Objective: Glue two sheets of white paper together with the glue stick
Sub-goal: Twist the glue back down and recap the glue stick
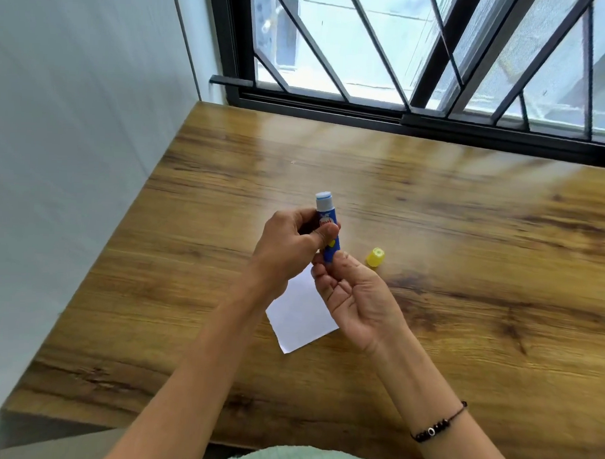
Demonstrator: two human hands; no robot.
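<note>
A blue glue stick [325, 213] stands upright above the table, uncapped, with pale glue showing at its top. My left hand [290, 246] grips its middle with thumb and fingers. My right hand [353, 296] pinches its lower end from below, palm turned up. The yellow cap [375, 256] lies on the wooden table [465, 252] just right of my hands. White paper [298, 315] lies flat on the table beneath my hands, partly hidden by them; I cannot tell whether it is one sheet or two.
A barred window [420, 61] runs along the table's far edge. A white wall [74, 152] borders the table on the left. A dark beaded bracelet [438, 426] is on my right wrist.
</note>
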